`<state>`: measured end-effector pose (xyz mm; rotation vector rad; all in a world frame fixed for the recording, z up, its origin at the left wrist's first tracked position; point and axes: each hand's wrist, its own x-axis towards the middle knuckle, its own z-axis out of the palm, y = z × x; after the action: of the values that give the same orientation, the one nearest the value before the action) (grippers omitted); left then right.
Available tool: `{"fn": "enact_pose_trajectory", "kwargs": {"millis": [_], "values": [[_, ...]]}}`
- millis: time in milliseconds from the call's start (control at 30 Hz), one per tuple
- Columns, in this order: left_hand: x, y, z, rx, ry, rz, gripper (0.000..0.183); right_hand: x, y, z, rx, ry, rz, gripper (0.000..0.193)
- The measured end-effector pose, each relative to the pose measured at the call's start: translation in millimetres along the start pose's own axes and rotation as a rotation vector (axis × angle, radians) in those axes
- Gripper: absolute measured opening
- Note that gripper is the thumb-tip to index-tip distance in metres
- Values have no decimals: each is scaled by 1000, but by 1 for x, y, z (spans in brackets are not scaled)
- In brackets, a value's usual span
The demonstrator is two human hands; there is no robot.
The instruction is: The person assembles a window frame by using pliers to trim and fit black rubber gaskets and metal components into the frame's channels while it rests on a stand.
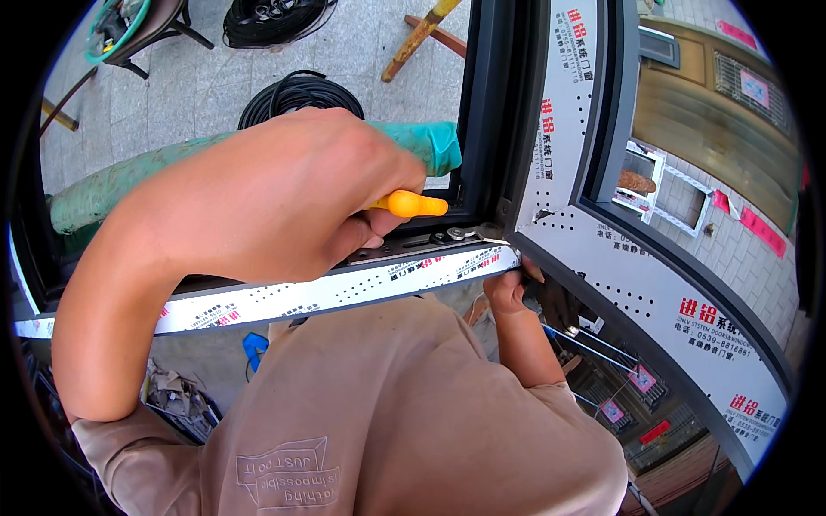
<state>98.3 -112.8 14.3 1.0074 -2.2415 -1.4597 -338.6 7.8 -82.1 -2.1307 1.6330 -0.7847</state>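
Observation:
My left hand [344, 189] reaches across from the left and is closed round a yellow-orange tool handle [417, 205]; the tool's working end is hidden by the hand. Its fingertips are close to a metal hinge strip [460, 234] with round fittings, set along the dark inner edge of a window frame [344, 297] faced in white printed film. Below the frame's right corner, my right hand [506, 291] has its fingers curled against the corner where the frame meets an opened sash [662, 279]. Part of that hand is hidden behind the frame.
Beyond the frame lie a green wrapped roll [129, 183] and coils of black cable [301, 90]. A stool [159, 30] with a teal basin stands far left, rusty trestle legs [419, 39] at the back. Scraps [176, 396] and a blue object [255, 348] lie lower left.

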Motion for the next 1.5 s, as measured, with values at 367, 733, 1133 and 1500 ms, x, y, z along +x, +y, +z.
{"fn": "enact_pose_trajectory", "kwargs": {"millis": [367, 733, 1133, 1500], "values": [[2, -3, -1, -42, -21, -8, 21, 33, -36, 18, 40, 194, -320, 49], [5, 0, -3, -59, -67, -76, 18, 35, -48, 27, -7, 334, -255, 43], [10, 4, -9, -286, 21, -53, 33, 39, -104, -13, -163, 254, -236, 34], [8, 15, -5, -389, -18, -17, 48, 4, -167, -10, -3, 96, -185, 34]]}}
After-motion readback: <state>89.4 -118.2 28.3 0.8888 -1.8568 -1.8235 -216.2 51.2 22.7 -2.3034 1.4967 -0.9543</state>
